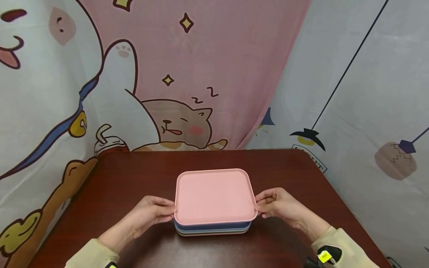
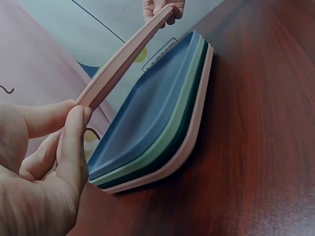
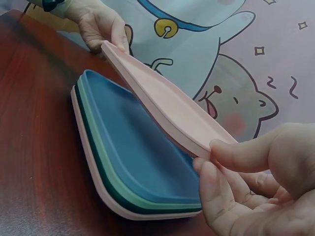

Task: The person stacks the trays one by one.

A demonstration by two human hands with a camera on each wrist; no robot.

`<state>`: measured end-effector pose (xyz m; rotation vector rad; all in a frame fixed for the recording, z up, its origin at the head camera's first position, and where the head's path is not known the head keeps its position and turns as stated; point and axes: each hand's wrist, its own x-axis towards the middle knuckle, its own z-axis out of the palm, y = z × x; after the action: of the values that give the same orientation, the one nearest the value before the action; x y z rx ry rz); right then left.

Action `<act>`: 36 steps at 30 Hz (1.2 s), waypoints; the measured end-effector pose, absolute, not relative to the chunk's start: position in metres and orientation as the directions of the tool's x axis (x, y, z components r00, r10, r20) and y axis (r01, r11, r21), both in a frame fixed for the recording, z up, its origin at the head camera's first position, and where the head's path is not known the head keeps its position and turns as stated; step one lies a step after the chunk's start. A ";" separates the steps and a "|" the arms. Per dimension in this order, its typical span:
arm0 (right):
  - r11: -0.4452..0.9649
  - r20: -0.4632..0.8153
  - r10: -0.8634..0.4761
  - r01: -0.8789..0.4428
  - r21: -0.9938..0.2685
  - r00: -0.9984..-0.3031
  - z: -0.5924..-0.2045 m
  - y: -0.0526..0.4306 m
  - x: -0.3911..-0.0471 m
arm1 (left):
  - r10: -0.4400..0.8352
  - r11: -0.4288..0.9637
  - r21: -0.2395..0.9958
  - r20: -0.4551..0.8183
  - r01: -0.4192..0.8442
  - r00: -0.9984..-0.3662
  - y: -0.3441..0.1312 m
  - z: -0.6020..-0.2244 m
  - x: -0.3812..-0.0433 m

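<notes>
A pink rectangular tray with rounded corners is pinched at both short ends, raised above a stack of similar trays. My left hand grips its left edge between thumb and fingers. On the opposite side, my right hand pinches the right edge the same way. Under it lies a blue tray, topmost in the stack. Below that come a light green tray, a dark green one and another pink one at the bottom. A gap shows between the raised tray and the blue one in both wrist views.
The stack rests on a dark red-brown wooden table. Behind the table hangs a cloth printed with cartoon animals, and a pale cloth with printed lamps hangs along the right side.
</notes>
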<state>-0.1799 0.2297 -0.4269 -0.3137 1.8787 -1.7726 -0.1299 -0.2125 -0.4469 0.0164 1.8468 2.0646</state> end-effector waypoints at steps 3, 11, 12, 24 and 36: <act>0.111 -0.221 -0.512 0.191 -0.975 -0.830 -0.433 0.227 -0.179 | 0.273 -0.067 0.961 -0.240 -0.267 -0.932 -0.213 -0.451 -0.129; 0.123 -0.231 -0.508 0.196 -0.973 -0.830 -0.443 0.225 -0.177 | 0.268 -0.056 0.963 -0.241 -0.264 -0.933 -0.214 -0.456 -0.128; 0.124 -0.232 -0.508 0.196 -0.973 -0.830 -0.444 0.225 -0.177 | 0.268 -0.055 0.963 -0.241 -0.264 -0.933 -0.214 -0.456 -0.127; 0.127 -0.232 -0.512 0.194 -0.973 -0.827 -0.455 0.223 -0.177 | 0.266 -0.040 0.968 -0.227 -0.246 -0.937 -0.215 -0.465 -0.129; 0.165 -0.231 -0.511 0.169 -0.972 -0.828 -0.461 0.220 -0.179 | 0.253 -0.003 0.969 -0.239 -0.248 -0.937 -0.214 -0.475 -0.131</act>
<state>-0.1789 0.2201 -0.4611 -0.3224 1.9286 -1.7138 -0.1313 -0.2140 -0.4751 0.0061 1.9344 2.0051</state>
